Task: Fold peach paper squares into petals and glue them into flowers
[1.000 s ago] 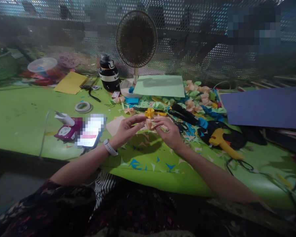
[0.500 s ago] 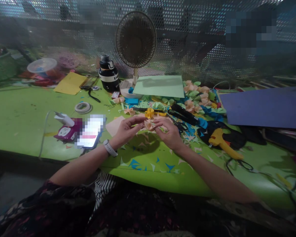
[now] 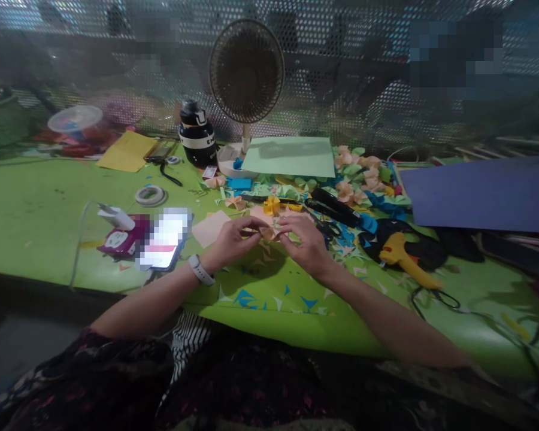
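Head | left hand [image 3: 234, 240], right hand [image 3: 306, 244] angled inward | grip: both pinching peach paper [image 3: 268, 232]

Dim light, bright phone screen [image 3: 165, 238], blurred edges

Matt peach paper piece [image 3: 268, 233], smooth glossy green tabletop [image 3: 305, 334], matt purple paper sheet [image 3: 480, 194], yellow plastic glue gun [image 3: 406, 264]

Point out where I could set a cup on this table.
On the table, the widest bare patch is leftmost, in front of the plastic tub and left of the white cable. A smaller one lies right of the glue gun. The middle is crowded: paper scraps, paper flowers and a stapler lie around the left hand and right hand.
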Demonstrator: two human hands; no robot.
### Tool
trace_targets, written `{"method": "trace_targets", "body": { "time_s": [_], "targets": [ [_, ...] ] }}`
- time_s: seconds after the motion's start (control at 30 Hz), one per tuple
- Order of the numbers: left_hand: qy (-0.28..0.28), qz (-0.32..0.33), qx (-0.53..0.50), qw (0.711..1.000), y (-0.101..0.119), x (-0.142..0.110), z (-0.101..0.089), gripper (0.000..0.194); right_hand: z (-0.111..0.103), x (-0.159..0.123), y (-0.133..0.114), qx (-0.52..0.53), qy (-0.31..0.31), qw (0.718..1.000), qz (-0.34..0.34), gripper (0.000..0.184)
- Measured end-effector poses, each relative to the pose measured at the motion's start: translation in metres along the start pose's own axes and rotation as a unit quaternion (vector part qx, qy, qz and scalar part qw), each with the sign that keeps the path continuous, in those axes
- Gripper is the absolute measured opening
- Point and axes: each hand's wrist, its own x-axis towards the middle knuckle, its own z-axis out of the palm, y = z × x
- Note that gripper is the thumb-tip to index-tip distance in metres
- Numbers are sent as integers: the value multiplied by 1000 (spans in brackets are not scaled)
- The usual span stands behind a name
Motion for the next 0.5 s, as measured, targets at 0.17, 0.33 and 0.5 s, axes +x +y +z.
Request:
{"method": "trace_targets", "body": {
  "time_s": [0.17, 0.33, 0.5],
  "targets": [
    [-23, 48, 97, 994, -10, -1, 0, 33, 2, -1, -1, -4, -2, 1000, -11, 12],
    [-31, 69, 192, 979, -20, -2, -1, 29, 5, -2, -1, -8, 3, 999, -42, 11],
    [-48, 85, 284, 954, -23, -2, -3, 25, 5, -3, -3, -6, -18, 999, -37, 12]
  ]
}}
